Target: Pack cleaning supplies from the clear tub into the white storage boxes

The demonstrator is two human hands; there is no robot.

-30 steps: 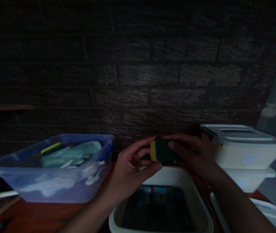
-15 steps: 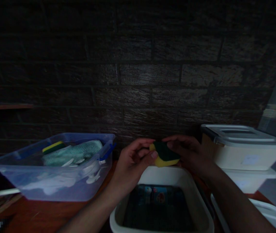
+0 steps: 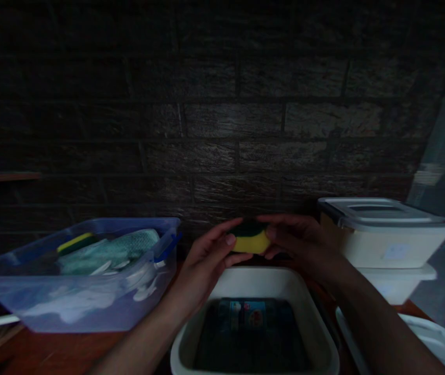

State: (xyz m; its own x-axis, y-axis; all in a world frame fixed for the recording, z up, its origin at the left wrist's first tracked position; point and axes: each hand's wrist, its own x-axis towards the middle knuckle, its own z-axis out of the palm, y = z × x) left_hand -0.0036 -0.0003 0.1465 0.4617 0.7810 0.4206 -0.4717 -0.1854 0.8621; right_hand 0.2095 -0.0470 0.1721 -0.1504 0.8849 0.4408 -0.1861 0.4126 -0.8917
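Observation:
A yellow sponge (image 3: 251, 242) with a dark green scouring side on top is held up between both hands. My left hand (image 3: 209, 252) grips its left end, thumb on the yellow front face. On the other end, my right hand (image 3: 298, 237) pinches it with thumb in front and fingers behind. Just below the hands stands a white tub (image 3: 261, 278). Inside it lies a dark bottle or pack with a blue label (image 3: 248, 315); its exact kind is too dim to make out.
On the left, a clear bluish bin (image 3: 77, 307) holds another sponge (image 3: 76, 243), a teal cloth (image 3: 128, 249) and white items. Stacked lidded white boxes (image 3: 394, 250) stand at right, near a white lid (image 3: 437, 338). A dark brick wall (image 3: 222, 120) rises behind the wooden table (image 3: 70, 349).
The sponge has been turned, so its yellow side now faces me more and the green side tilts up. Both hands shifted slightly left in view, as did the whole scene.

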